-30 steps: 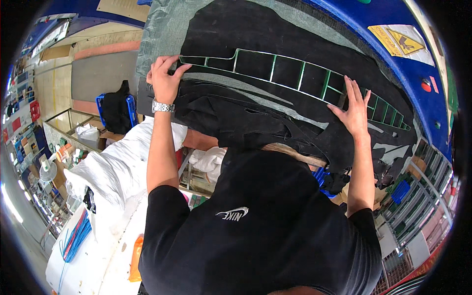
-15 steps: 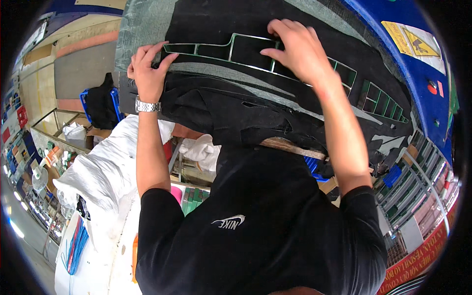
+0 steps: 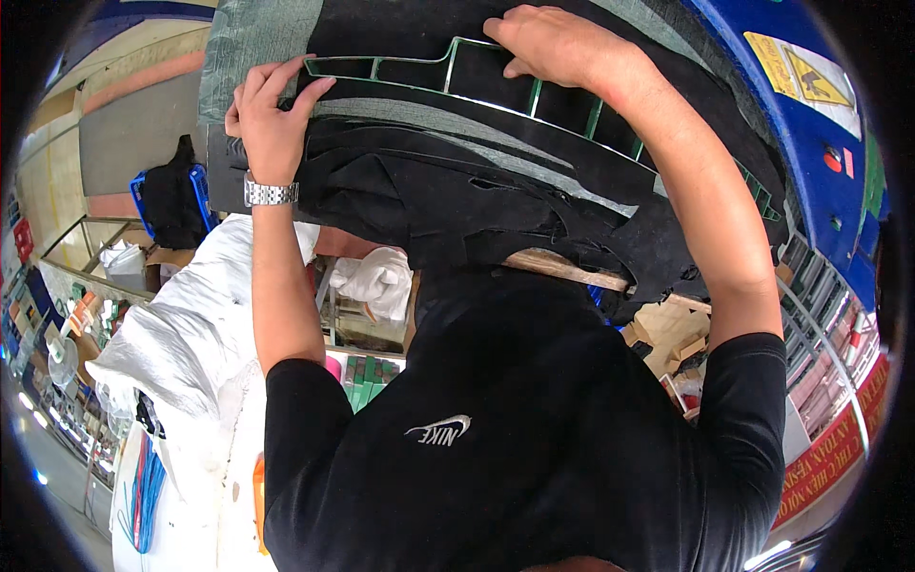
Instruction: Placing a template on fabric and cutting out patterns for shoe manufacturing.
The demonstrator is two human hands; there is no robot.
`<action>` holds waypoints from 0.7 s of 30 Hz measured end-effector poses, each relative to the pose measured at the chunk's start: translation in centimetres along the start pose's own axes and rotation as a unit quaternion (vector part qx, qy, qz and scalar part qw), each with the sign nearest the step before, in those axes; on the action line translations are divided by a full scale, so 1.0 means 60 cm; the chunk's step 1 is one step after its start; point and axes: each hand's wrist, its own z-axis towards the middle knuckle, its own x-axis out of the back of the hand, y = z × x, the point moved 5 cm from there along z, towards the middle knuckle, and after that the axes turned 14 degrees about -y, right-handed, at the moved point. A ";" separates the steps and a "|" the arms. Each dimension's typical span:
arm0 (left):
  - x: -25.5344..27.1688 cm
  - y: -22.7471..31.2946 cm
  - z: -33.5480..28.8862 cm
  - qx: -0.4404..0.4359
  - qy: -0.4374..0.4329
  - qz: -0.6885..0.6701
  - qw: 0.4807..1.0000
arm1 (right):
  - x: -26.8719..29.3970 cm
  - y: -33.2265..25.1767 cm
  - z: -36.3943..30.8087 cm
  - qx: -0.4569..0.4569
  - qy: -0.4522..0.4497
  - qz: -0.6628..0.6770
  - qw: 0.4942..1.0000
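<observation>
Thin green metal ladder-frame on matte black sheet, long axis sloping down-right, narrow end upper left. Left hand pinches that; right hand: can't tell grip.

Frame on fabric, second frame to right.

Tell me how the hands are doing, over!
Left hand at narrow end of green frame. Right hand at its upper edge. Frame on black sheet. Right forearm hiding part of it.
</observation>
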 end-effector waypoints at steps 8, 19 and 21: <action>-0.002 0.003 0.005 -0.002 -0.002 0.008 1.000 | 0.009 -0.014 -0.014 0.032 0.079 -0.028 0.996; -0.004 0.003 0.005 0.003 -0.002 0.018 1.000 | 0.007 0.001 0.012 -0.111 -0.156 0.037 0.981; -0.004 -0.002 0.003 -0.010 0.006 -0.003 1.000 | 0.016 -0.006 0.011 -0.111 -0.152 0.036 0.981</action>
